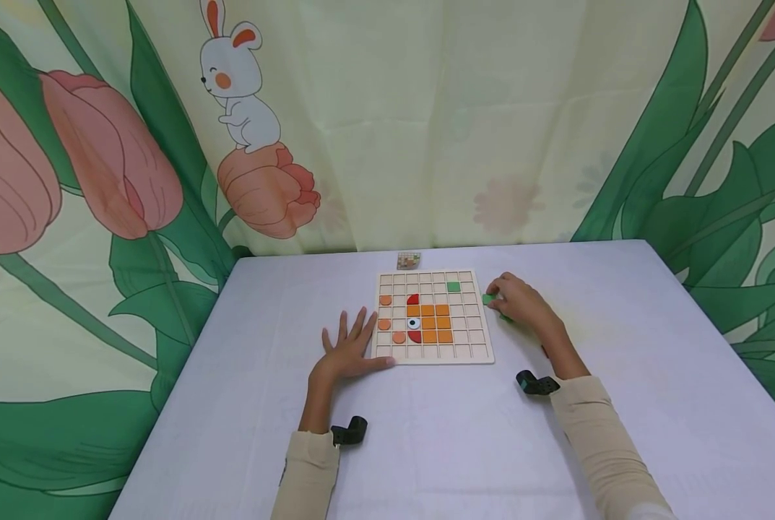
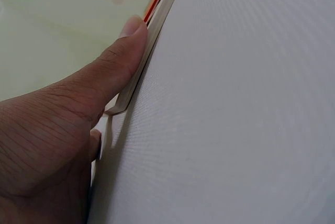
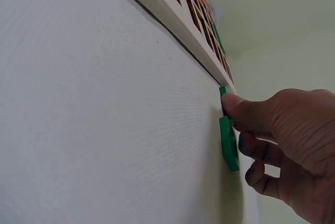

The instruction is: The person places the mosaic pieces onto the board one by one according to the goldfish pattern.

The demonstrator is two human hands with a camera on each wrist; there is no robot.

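A pale wooden grid board point(image 1: 468, 352) lies on the table, holding orange square tiles point(image 1: 428, 323), red quarter-round tiles point(image 1: 414, 336), an eye tile point(image 1: 414, 323), orange discs point(image 1: 384, 324) and one green square tile point(image 1: 453, 287). My left hand point(image 1: 346, 355) rests at the board's left side, fingers spread, thumb point(image 2: 128, 51) on its near left corner. Right of the board, my right hand point(image 1: 522, 300) pinches a green tile point(image 1: 488, 298) between thumb and fingers. A second green tile point(image 3: 227, 143) lies below that hand, close to its fingertips.
Behind the board stands a small patterned picture card or packet point(image 1: 409, 261). A red piece point(image 1: 544, 352) shows partly beneath the right wrist. The white-covered table point(image 1: 426, 440) ends at a printed curtain point(image 1: 426, 144) at the back.
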